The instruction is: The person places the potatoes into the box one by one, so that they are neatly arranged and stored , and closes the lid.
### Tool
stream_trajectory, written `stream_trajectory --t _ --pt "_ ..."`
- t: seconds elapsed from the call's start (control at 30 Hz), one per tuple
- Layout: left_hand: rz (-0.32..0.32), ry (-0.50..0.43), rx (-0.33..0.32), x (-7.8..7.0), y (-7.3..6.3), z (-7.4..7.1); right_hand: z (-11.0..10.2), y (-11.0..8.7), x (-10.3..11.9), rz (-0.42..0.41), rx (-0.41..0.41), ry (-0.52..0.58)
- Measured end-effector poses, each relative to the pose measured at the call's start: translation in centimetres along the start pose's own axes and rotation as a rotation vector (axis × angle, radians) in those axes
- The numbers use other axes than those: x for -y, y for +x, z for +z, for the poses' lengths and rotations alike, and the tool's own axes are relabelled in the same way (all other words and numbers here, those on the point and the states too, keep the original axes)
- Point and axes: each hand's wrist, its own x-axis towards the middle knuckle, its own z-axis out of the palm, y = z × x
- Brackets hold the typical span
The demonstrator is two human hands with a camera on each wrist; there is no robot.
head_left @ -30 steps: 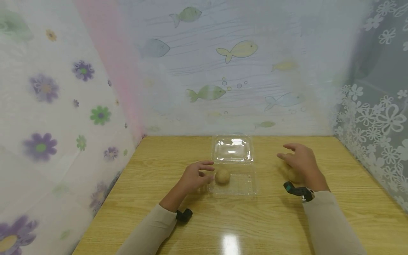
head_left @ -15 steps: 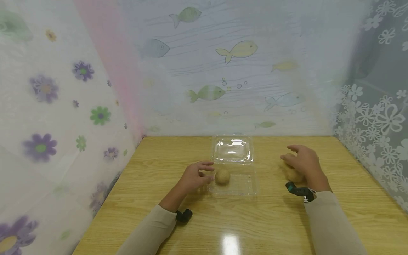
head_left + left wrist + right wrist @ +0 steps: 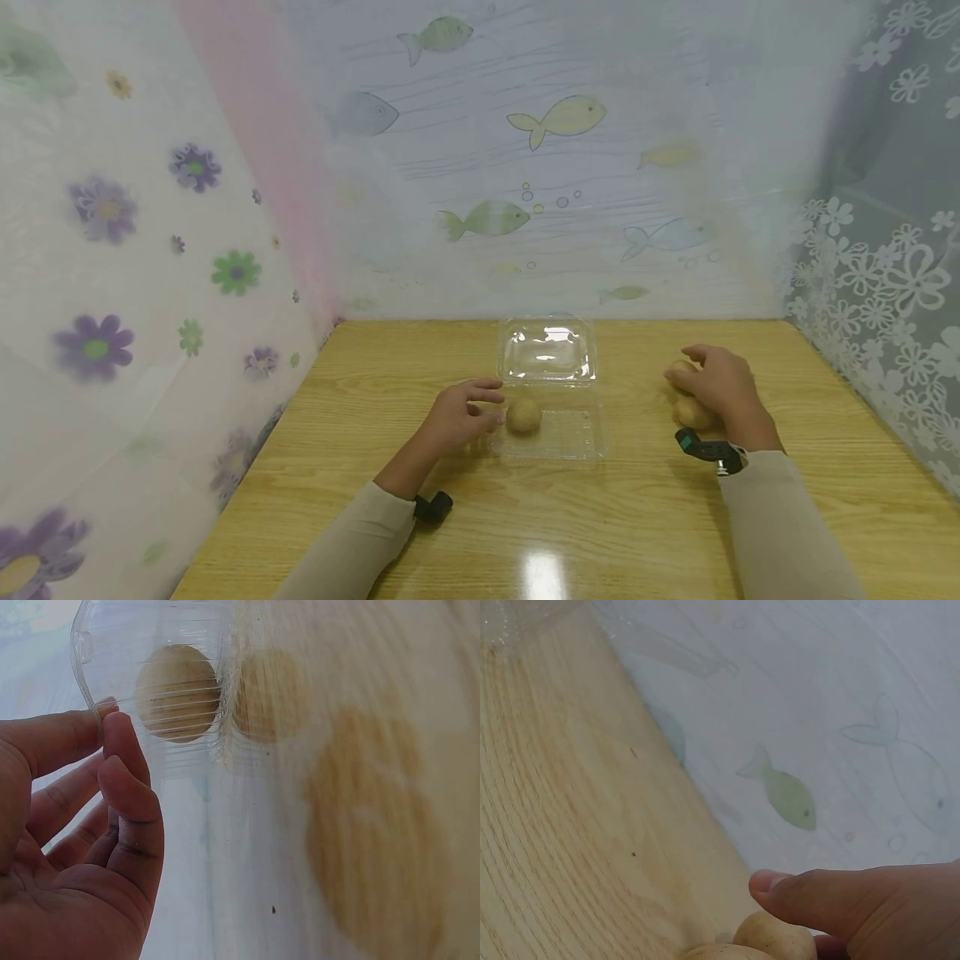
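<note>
The left hand [image 3: 457, 417] is at the 9 o'clock side of a clear plastic box [image 3: 573, 433], and its thumb and a fingertip pinch the box's thin edge. The box is open on the wood table [image 3: 465, 550], with its shiny lid [image 3: 547, 350] lying back at 12 o'clock. One round potato [image 3: 523, 415] sits inside the box, over on the 9 o'clock side, near the left hand. The right hand [image 3: 716, 382] is well apart from the box, out at 3 o'clock. It curls its thumb and fingers round the far potato [image 3: 680, 367], but how hard it squeezes I cannot tell. The near potato [image 3: 690, 412] is just beside that one, at about 6 o'clock from it, partly under the right hand. Past the table, at 12 o'clock, hangs a pale sheet [image 3: 420, 275] with fish drawn on it.
</note>
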Motion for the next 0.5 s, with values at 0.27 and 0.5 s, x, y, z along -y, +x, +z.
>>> stream_trajectory --t 0.27,0.5 --pt "0.003 0.01 0.003 -0.01 0.01 0.03 0.12 0.02 -0.23 0.005 0.019 -0.025" --pt "0.007 0.018 0.004 -0.05 -0.04 -0.01 0.17 -0.04 -0.34 0.002 0.02 -0.031"
